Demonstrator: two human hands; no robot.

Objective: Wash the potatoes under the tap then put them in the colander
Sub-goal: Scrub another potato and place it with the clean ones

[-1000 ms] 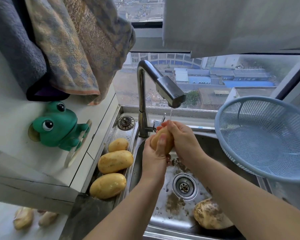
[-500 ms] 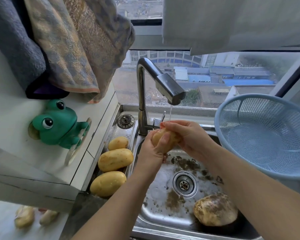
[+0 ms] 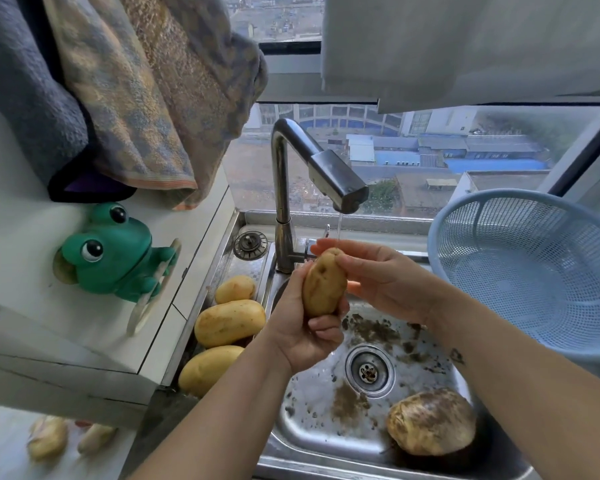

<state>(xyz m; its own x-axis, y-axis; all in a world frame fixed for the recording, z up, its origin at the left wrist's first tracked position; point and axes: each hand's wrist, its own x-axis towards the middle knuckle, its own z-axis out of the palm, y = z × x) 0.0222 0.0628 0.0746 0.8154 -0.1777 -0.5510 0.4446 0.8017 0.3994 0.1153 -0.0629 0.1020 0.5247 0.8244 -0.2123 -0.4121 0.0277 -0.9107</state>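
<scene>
the left hand is curled round the lower half of a potato, thumb at its near end and fingers wrapped behind, holding it upright over the sink. the right hand comes in from the right with its palm turned up; its thumb lies on the potato's upper front and its fingers reach over the top, so the tip is pinched between them. a thin stream of water from the tap falls straight onto those fingers.

just left of the left hand, on the steel ledge beside the basin, a row of three yellow potatoes lies touching one another. under the right forearm, a muddy potato sits on the sink floor beside the drain, with specks of soil around it. right of the right hand, the blue colander stands tilted at the sink's edge. far left of both hands, a green frog toy sits on the white worktop below hanging towels.
</scene>
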